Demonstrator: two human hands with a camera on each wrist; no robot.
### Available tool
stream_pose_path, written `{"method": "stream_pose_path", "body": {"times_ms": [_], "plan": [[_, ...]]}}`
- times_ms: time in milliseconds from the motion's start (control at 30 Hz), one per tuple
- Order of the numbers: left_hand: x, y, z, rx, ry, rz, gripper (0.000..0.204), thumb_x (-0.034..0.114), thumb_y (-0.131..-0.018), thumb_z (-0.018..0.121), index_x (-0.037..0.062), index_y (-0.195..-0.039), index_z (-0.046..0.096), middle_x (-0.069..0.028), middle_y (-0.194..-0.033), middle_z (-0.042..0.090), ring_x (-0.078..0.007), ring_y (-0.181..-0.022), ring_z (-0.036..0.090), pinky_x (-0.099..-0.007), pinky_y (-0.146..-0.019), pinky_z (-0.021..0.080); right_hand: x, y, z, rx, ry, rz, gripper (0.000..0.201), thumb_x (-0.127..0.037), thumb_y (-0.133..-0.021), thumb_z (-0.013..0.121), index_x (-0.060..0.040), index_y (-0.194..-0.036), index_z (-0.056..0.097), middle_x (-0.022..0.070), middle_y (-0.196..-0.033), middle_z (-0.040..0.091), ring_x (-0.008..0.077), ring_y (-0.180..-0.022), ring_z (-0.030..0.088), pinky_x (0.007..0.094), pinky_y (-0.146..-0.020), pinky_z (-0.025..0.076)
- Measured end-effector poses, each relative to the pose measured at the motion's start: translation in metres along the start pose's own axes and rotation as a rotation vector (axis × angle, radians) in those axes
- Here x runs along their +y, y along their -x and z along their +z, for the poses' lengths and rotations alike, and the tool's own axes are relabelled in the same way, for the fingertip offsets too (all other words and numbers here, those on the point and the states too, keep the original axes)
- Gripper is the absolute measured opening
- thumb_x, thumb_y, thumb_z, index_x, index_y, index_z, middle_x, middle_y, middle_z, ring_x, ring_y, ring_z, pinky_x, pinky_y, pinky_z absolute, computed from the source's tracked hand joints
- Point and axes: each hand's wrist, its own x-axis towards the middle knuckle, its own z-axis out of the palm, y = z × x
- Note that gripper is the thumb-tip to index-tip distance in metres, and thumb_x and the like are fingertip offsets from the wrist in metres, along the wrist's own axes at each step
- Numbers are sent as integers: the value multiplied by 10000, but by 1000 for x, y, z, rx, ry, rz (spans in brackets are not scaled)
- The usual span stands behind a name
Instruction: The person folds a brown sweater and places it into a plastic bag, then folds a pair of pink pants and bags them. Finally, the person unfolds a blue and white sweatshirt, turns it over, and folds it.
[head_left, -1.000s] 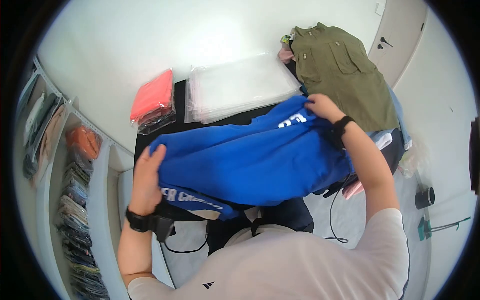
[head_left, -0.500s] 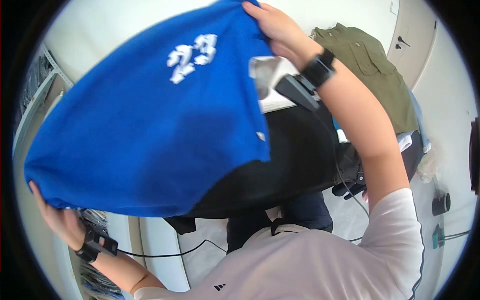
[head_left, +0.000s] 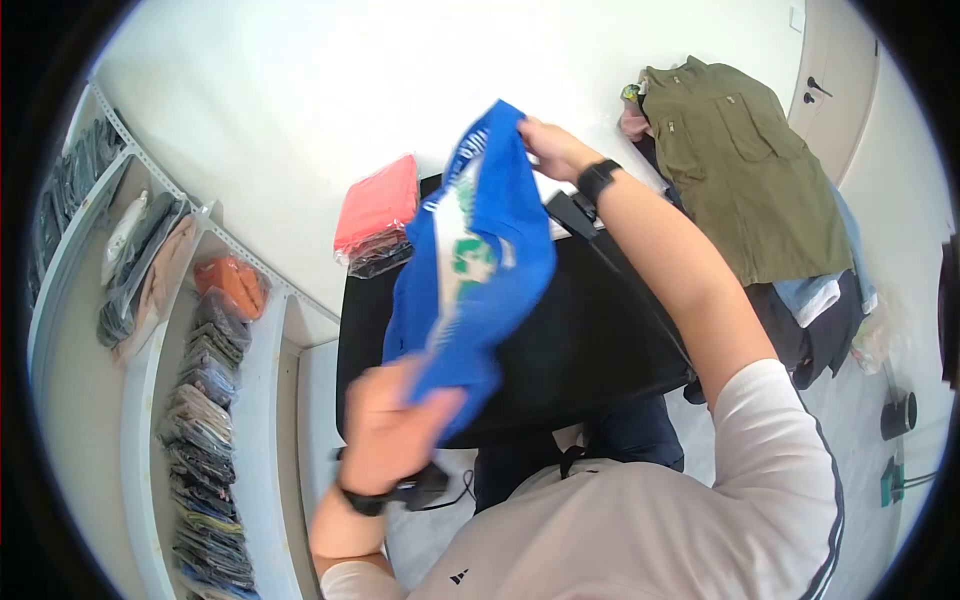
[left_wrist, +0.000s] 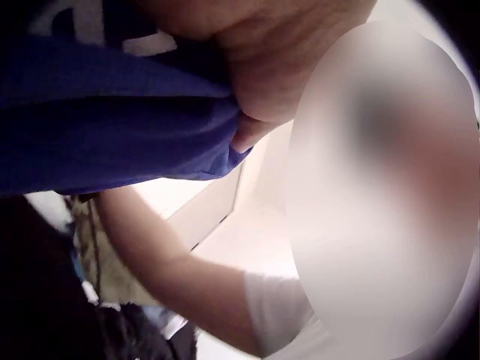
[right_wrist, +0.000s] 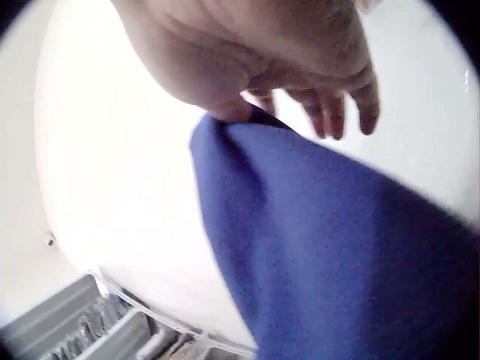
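A blue shirt [head_left: 525, 250] with white lettering and a white-and-green print hangs folded lengthwise between my two hands, over the black table [head_left: 610, 330]. My right hand [head_left: 555, 150] pinches its upper end; in the right wrist view thumb and finger grip the blue cloth [right_wrist: 300, 217] while the other fingers extend past it. Nearer my body, my left hand [head_left: 395, 420] grips the lower end and is blurred by motion. The left wrist view shows the cloth [left_wrist: 112, 142] bunched under that hand, with most fingers hidden.
Bagged coral clothes [head_left: 378, 205] lie at the table's back left. Clear plastic bags [head_left: 640, 165] are partly hidden behind my right arm. An olive jacket [head_left: 745, 180] tops a clothes pile on the right. Shelves [head_left: 145, 400] with packed garments stand left.
The shirt was held out across the table, then raised and spread wide to the left. Now it is lower, narrowed and turned, its print showing, with my hands closer together.
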Motion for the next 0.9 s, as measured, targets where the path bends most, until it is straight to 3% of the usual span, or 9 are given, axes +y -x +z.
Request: {"method": "stream_pose_path", "body": {"times_ms": [67,233,300,333,400,500,600,767,900], "plan": [[4,-23,56,-272,-65,265,387,127,-839,639,35,-1210,577,-201,-877,634,-300,-748,645,-349,-661,491,25,4,-46,94,174,304,351,-294,-939,463,-110,-1237,488,106,-1213,536,229,-1107,510,422,-937,411],[-38,-36,174,-594,63,284,465,164,-877,582,47,-1313,469,-219,-999,610,-347,-884,604,-383,-774,471,44,62,-119,147,539,430,456,-366,-909,526,-96,-1274,484,115,-1208,528,221,-1077,516,374,-893,436],[-28,-43,182,-986,-147,170,552,258,-865,601,47,-1343,423,-230,-1157,543,-365,-1056,537,-393,-880,433,50,93,-122,-9,841,243,466,-393,-887,569,-56,-1208,535,102,-1067,606,217,-955,574,332,-831,464],[-31,-43,179,-991,-134,170,552,258,-865,601,47,-1343,423,-230,-1157,543,-365,-1056,537,-393,-880,433,53,108,-121,-107,964,144,479,-405,-881,584,-38,-1187,548,100,-1004,632,219,-902,592,318,-808,474],[-38,-43,167,-1081,-305,541,534,294,-857,609,29,-1298,466,-221,-1164,537,-364,-1074,527,-395,-900,434,65,141,-103,-182,1027,90,577,-458,-844,625,3,-1182,540,130,-916,656,255,-848,617,325,-787,486],[-55,-64,120,-804,-24,452,407,207,-868,591,5,-1216,529,-182,-1181,557,-335,-1094,516,-394,-938,417,81,177,-67,-132,1241,101,689,-488,-776,678,75,-1140,521,241,-1014,611,330,-953,600,384,-819,491],[-87,-76,66,-481,-238,226,346,131,-847,622,21,-1172,574,-148,-1153,593,-291,-1066,557,-350,-935,422,101,194,-43,-77,1528,-84,540,-342,-725,702,88,-1005,534,265,-959,558,378,-945,573,435,-809,504],[-161,-43,0,-128,-785,-126,541,228,-778,696,-20,-1221,508,-273,-1193,525,-383,-1137,497,-422,-948,420,116,182,-53,-40,1619,-139,293,-140,-709,643,67,-891,542,233,-869,590,382,-800,608,436,-716,524],[-172,-21,-12,-18,-866,-467,680,260,-763,717,-47,-1293,423,-301,-1155,536,-375,-1110,521,-419,-936,435,75,170,-105,0,1060,-89,147,-22,-749,540,34,-885,551,132,-723,600,242,-672,597,366,-613,477]]}}
